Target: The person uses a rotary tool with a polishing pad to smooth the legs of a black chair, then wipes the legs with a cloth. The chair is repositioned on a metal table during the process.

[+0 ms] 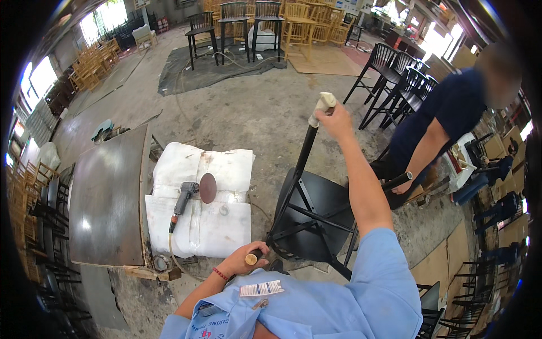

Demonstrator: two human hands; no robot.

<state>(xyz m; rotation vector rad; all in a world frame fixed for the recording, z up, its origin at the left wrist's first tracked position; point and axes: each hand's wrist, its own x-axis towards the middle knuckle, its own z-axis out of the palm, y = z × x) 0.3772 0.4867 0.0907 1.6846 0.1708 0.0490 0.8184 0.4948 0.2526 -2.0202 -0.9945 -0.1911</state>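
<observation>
A black high chair point(316, 212) is upturned in front of me, its legs pointing up and outward. My left hand point(244, 260) is closed round one leg near its pale, bare-wood end. Further out, my right hand point(334, 120) pinches a cream-coloured cloth point(326, 101) wrapped over the tip of another leg point(305, 152). The lower part of the chair and its back are partly hidden by its own seat and my body. A third leg end point(409, 176) points right, beside a co-worker's hand point(401, 186); whether they touch, I cannot tell.
An angle sander with a round brown disc point(208, 188) lies on a white padded block point(226, 223), its hose trailing down. Left of it is a dark-topped bench point(107, 198). A co-worker point(440, 113) bends at the right. Black chairs point(234, 17) stand on a dark mat ahead.
</observation>
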